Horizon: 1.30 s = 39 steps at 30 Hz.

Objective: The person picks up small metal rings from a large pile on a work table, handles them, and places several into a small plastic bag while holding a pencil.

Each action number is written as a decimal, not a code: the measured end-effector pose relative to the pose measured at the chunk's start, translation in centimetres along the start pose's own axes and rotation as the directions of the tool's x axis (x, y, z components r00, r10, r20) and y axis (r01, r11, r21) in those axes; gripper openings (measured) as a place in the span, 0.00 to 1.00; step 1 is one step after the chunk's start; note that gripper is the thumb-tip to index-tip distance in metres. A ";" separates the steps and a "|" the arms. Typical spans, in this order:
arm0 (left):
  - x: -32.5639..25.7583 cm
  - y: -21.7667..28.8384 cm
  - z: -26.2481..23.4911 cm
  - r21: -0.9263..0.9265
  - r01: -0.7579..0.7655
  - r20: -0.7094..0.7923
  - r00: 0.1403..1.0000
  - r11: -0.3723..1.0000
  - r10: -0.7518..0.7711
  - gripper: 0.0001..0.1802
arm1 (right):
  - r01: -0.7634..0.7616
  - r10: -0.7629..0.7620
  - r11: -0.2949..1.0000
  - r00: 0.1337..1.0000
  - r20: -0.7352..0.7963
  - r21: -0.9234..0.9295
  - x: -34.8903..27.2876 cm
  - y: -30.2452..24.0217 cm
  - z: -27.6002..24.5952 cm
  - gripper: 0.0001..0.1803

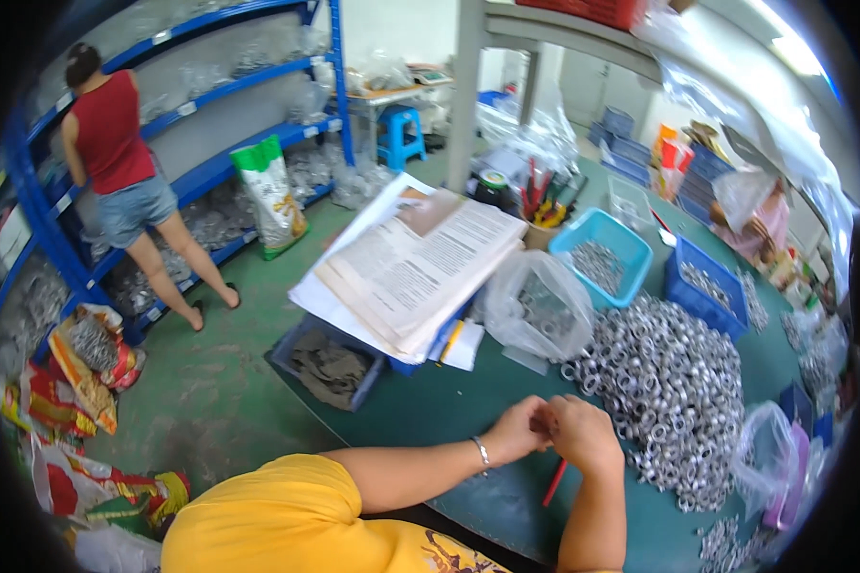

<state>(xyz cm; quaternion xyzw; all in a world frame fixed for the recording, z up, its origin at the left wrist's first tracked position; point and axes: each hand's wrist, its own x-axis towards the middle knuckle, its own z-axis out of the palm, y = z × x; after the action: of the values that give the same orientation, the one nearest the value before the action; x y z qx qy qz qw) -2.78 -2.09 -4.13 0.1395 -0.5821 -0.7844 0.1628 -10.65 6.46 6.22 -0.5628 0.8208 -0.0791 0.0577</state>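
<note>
Green surface [463, 396], carrying the lots below. Hands: left hand [514, 432], a silver bracelet [482, 451] at its wrist, and right hand [585, 432], brought together, fingers bent, tips meeting; whether they grip anything cannot be told. Red stick [553, 484], slim — showing just below the right hand, upper end hidden, held or lying uncertain. Metal rings [678, 382], grey, one large heap, just right of the right hand. Clear plastic bag [540, 329], small parts inside, beyond the hands. Light-blue tray [623, 235] and darker blue basket [701, 310], each containing small metal parts, behind the heap. Printed papers [420, 263], stacked — left of the bag, near a bin [369, 381] containing dark cloth [327, 368].
</note>
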 end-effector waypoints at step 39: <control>0.6 -0.1 -0.3 -0.295 0.117 0.041 0.993 0.948 -0.110 0.11 | 0.117 -0.086 0.969 0.985 -0.148 0.217 -0.3 -0.4 0.7 0.13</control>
<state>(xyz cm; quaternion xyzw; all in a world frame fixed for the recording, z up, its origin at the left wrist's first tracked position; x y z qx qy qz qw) -3.22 -2.59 -4.35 0.1374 -0.4507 -0.8725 0.1295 -10.04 6.53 5.64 -0.5872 0.7786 -0.2129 0.0600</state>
